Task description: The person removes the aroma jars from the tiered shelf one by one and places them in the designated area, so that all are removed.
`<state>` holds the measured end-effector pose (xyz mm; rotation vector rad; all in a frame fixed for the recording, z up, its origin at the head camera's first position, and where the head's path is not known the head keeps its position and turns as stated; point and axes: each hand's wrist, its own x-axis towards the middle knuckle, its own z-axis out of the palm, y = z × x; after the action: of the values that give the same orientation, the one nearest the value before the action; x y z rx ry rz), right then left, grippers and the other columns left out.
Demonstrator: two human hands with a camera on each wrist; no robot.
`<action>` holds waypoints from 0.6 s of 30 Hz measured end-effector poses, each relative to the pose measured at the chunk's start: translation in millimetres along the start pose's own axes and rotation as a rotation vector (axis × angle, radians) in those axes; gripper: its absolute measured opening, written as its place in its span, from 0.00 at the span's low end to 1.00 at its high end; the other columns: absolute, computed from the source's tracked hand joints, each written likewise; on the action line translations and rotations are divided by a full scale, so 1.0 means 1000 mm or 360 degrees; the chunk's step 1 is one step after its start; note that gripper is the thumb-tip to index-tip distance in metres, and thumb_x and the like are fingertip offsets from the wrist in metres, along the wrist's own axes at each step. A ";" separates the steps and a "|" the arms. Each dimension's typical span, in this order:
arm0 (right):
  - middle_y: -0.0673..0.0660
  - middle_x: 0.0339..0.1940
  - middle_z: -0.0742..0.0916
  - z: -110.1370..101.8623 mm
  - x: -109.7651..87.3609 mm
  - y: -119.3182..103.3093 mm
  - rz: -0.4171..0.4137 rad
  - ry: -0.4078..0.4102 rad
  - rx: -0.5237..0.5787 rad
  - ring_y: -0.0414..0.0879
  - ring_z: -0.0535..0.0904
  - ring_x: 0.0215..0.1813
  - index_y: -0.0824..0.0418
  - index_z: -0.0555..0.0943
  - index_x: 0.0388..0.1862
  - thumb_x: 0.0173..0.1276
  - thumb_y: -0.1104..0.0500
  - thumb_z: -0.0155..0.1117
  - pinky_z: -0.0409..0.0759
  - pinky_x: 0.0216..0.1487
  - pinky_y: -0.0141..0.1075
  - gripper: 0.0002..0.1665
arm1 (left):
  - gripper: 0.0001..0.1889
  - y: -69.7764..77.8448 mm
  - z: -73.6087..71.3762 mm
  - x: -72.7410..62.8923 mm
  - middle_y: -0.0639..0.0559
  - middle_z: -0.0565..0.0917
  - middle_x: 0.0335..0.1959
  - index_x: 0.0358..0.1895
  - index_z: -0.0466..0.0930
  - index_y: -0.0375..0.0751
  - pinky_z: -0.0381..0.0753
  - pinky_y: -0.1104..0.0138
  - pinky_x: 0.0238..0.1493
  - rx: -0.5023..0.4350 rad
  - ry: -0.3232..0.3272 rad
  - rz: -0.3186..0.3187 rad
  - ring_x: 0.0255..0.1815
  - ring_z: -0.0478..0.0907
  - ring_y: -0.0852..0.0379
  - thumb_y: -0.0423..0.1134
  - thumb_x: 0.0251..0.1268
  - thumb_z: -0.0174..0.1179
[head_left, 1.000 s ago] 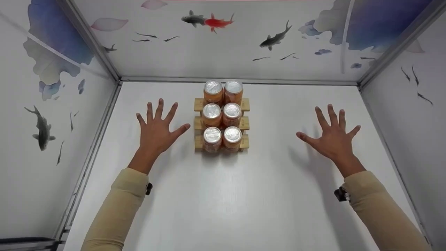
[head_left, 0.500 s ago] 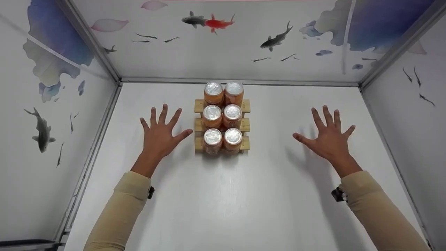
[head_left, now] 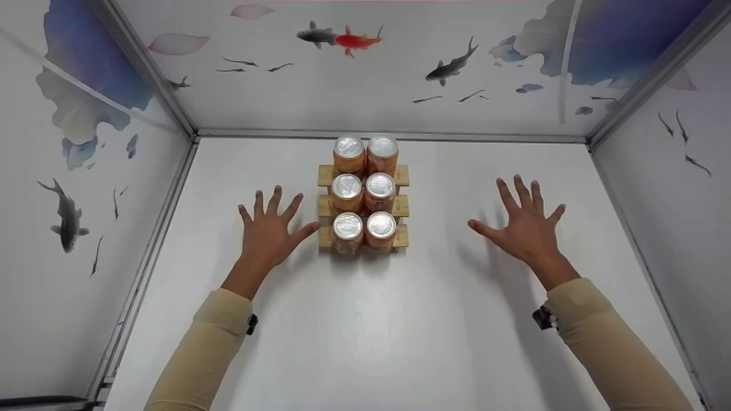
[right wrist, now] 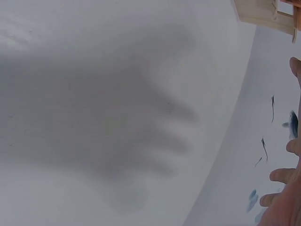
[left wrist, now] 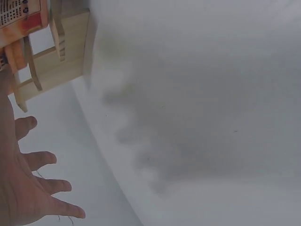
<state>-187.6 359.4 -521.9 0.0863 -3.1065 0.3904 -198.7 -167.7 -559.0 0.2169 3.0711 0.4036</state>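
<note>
Several orange jars [head_left: 348, 225] with silvery lids stand in pairs on a stepped wooden rack [head_left: 401, 236] near the back of the white table. My left hand [head_left: 267, 238] hovers over the table with its fingers spread, its thumb tip close to the rack's left front corner in the head view. To the right of the rack, further off, my right hand [head_left: 526, 233] is also spread above the table and holds nothing. The left wrist view shows the left hand [left wrist: 23, 193] below the rack's side [left wrist: 66, 56]; in the right wrist view only part of the right hand [right wrist: 287, 197] shows.
White panels with painted fish [head_left: 448, 65] close in the table [head_left: 365, 342] at the back and both sides. A metal strip [head_left: 274, 135] runs along the table's back edge. Dark wrist devices [head_left: 542, 318] sit at both cuffs.
Both hands have moved inward toward the rack, the left one also drawing a little nearer the front. Fingers stay spread. The jars and rack keep their places.
</note>
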 end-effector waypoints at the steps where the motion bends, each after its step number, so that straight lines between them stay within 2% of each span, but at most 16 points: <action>1: 0.64 0.96 0.52 0.000 0.001 -0.002 -0.0006 0.0004 0.0002 0.73 0.40 0.94 0.46 0.47 0.96 0.67 0.14 0.62 0.32 0.72 0.93 0.71 | 0.50 0.001 0.002 0.000 0.37 0.53 0.93 0.90 0.60 0.63 0.43 0.17 0.81 0.0001 -0.0006 0.0000 0.92 0.45 0.22 0.86 0.72 0.46; 10: 0.65 0.95 0.55 0.006 0.005 -0.017 -0.0029 0.0012 0.0022 0.72 0.43 0.94 0.48 0.50 0.95 0.67 0.15 0.63 0.33 0.74 0.92 0.71 | 0.47 0.008 0.017 -0.005 0.36 0.55 0.92 0.87 0.66 0.64 0.45 0.17 0.80 -0.0020 -0.0078 0.0001 0.91 0.47 0.20 0.84 0.74 0.45; 18: 0.64 0.95 0.57 0.011 0.008 -0.032 -0.0059 0.0018 0.0025 0.70 0.46 0.94 0.49 0.52 0.95 0.67 0.16 0.64 0.35 0.76 0.90 0.70 | 0.40 0.014 0.029 -0.010 0.35 0.59 0.91 0.84 0.71 0.68 0.47 0.16 0.80 0.0010 -0.0080 0.0049 0.90 0.51 0.20 0.79 0.76 0.50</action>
<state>-194.3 325.5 -524.1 0.1407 -3.0859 0.4127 -185.6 -148.5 -583.0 0.2706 3.0234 0.3840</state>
